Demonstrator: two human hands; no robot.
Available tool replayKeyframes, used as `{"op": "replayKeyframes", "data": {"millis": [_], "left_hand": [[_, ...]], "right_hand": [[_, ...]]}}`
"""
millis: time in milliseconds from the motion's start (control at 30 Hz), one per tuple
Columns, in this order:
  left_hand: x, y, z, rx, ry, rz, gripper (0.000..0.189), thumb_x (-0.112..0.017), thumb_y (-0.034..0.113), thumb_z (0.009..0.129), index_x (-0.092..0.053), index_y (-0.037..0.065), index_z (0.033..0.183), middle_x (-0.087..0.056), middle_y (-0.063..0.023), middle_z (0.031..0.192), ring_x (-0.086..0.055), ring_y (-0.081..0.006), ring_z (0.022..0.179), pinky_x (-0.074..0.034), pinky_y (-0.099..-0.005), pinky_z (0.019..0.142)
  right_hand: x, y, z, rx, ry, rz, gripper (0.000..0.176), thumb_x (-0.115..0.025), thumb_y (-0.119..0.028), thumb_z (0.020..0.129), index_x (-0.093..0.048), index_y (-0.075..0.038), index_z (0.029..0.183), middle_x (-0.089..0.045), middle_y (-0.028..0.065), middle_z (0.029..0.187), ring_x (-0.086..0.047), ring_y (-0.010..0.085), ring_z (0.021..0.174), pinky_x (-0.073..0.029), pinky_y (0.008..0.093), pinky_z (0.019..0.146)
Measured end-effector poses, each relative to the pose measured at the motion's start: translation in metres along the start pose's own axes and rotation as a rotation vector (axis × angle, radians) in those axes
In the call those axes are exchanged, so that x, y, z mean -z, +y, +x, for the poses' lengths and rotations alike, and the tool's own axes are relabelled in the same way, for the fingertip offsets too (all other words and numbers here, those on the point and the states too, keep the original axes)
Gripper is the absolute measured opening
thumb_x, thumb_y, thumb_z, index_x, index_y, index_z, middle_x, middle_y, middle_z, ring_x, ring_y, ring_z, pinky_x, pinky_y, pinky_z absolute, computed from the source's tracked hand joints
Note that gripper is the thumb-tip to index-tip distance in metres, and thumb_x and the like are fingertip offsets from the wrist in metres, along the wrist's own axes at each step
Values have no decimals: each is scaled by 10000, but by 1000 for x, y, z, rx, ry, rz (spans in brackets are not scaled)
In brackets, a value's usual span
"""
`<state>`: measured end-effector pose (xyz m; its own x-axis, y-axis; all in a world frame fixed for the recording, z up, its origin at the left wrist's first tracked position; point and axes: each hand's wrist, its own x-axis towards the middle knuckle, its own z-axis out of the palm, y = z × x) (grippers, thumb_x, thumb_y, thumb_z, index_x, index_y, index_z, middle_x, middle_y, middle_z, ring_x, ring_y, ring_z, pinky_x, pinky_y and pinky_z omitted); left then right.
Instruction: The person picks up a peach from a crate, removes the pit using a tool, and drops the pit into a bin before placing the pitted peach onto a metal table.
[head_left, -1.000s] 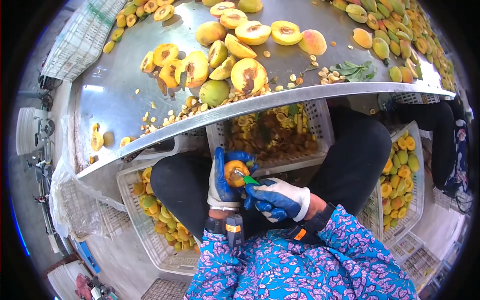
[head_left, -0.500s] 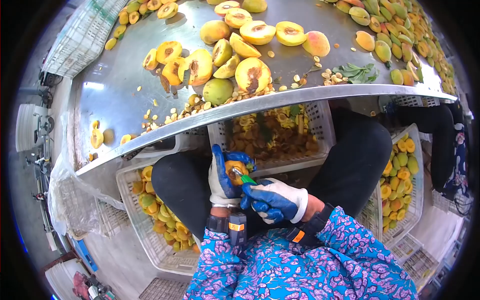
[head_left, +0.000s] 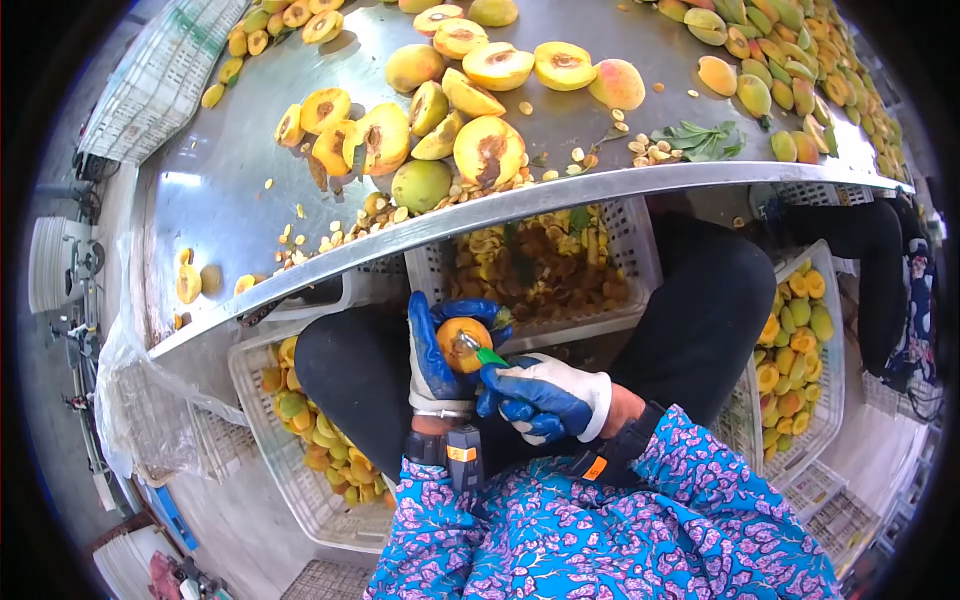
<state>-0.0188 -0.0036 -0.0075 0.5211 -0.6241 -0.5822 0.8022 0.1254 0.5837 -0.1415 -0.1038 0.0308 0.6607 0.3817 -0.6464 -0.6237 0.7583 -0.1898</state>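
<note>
My left hand [head_left: 434,362], in a blue and white glove, is wrapped round an orange fruit half [head_left: 457,340] with its cut face up. My right hand [head_left: 548,394], gloved the same way, grips a green-handled tool [head_left: 489,356]. The tool's metal tip rests on the middle of the cut face. Both hands are over my lap, just below a crate of peelings and scraps [head_left: 540,328]. On the metal table [head_left: 225,150] above lie halved fruits [head_left: 488,152], a green fruit [head_left: 421,185] and loose pale pits [head_left: 400,214].
The table's raised metal edge [head_left: 560,195] runs in front of me. Crates of fruit stand left [head_left: 300,505] and right [head_left: 830,400]. A fruit pile [head_left: 800,60] lies at the table's upper right. Plastic sheeting [head_left: 140,400] hangs left. Another person's leg [head_left: 850,232] shows at right.
The view has shifted slightly, so the table and crates appear a little further left. The fruit's cut face has turned more toward the camera, with the tool still at it.
</note>
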Motion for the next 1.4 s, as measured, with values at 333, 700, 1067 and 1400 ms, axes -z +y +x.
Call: {"op": "replayKeyframes", "data": {"millis": [333, 700, 1067, 1400], "left_hand": [[11, -7, 2, -208, 25, 165, 593, -306, 483, 956, -597, -13, 811, -626, -129, 703, -600, -234, 617, -508, -321, 653], [-1, 6, -7, 18, 23, -184, 502, -391, 567, 889, -591, 106, 903, -609, -77, 870, -582, -251, 854, -491, -409, 726], [-7, 5, -5, -154, 69, 143, 592, -311, 508, 946, -595, 0, 843, -630, -125, 733, -607, -221, 657, -510, -325, 669], [9, 3, -4, -135, 8, 413, 533, -378, 453, 950, -614, -18, 868, -646, -91, 723, -610, -161, 622, -490, -249, 613]], "right_hand": [[-4, -2, 13, 180, 173, -542, 297, -554, -349, 883, -559, -65, 796, -503, 7, 585, -458, 93, 435, -380, 223, 380], [-3, -9, 4, 27, 0, -182, 353, -554, -374, 892, -608, -26, 892, -474, -19, 581, -425, 69, 414, -340, 207, 364], [-5, -2, 10, 165, 152, -478, 308, -558, -346, 885, -568, -46, 817, -515, 16, 606, -477, 109, 464, -394, 247, 406], [1, -11, 10, -33, 138, -479, 302, -572, -365, 875, -586, -64, 862, -516, -20, 607, -472, 69, 437, -379, 199, 383]]}}
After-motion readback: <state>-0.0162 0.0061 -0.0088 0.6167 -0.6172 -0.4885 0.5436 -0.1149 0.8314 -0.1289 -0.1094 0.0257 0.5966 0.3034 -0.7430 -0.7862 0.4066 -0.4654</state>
